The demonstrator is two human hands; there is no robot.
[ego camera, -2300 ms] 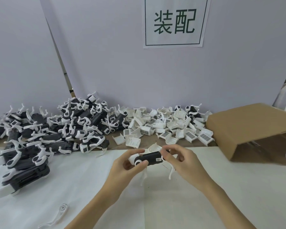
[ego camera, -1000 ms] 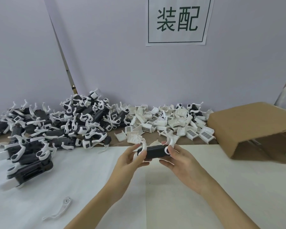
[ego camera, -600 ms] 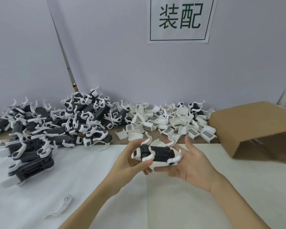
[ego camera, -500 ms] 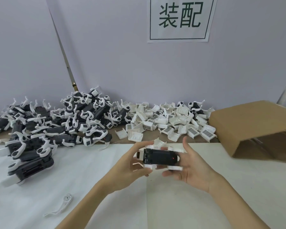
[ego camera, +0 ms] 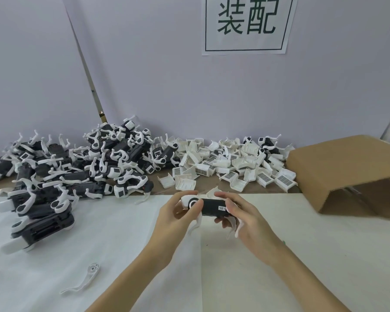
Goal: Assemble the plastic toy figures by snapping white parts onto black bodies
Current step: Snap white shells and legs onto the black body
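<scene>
Turned over since half a second ago, the black plastic toy body with white snapped-on legs (ego camera: 213, 207) now shows its smooth side with a small white label, and its white legs hang down toward the white-covered surface (ego camera: 324, 255) instead of lying level. Fingers (ego camera: 190, 208) of the left hand (ego camera: 175, 218) curl round its left end, thumb on the round white joint; the right hand (ego camera: 245, 218) grips the right end, thumb on top, fingers wrapped beneath. The figure hangs above the near middle of the surface, touching nothing else.

Just behind the hands lies a heap of loose white ribbed plastic shells (ego camera: 230, 164), spread along the bare brown strip at the wall. Left of it, a large pile of finished black-and-white toy figures (ego camera: 77, 167) spills onto the white cover. On the right, a brown cardboard box (ego camera: 347, 170) lies tipped, its open mouth facing the near right edge; what it holds cannot be made out. A single white curved plastic leg (ego camera: 83, 281) lies near the front left. Bare white cover stretches between the hands and the box, and along the near edge.
</scene>
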